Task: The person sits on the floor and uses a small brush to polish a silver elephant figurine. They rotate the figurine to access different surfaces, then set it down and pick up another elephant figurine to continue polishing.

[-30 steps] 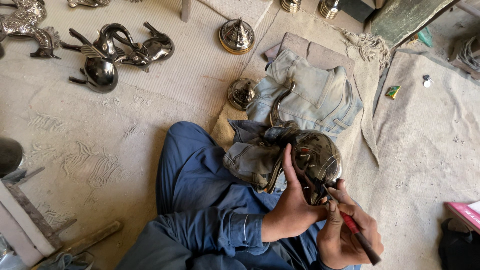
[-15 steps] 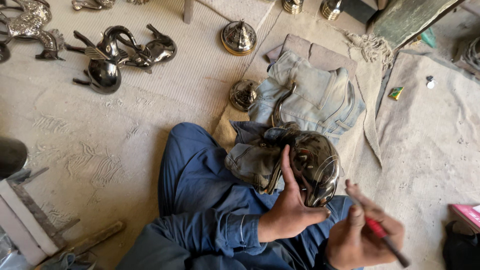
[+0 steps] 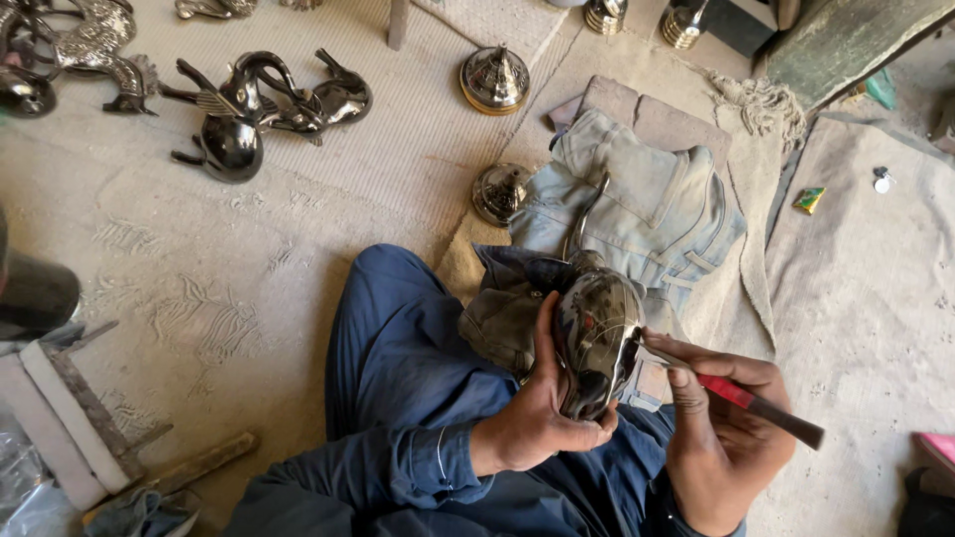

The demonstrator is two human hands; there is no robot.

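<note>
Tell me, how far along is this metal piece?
Done: the dark metal bird body already shows engraved lines. In hand: the left hand steadies it while the right hand works a red-handled tool on it. Left: how much surface stays plain cannot be seen.

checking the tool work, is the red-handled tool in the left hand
No, the right hand holds the red-handled tool, while the left hand cups the shiny metal piece.
</note>
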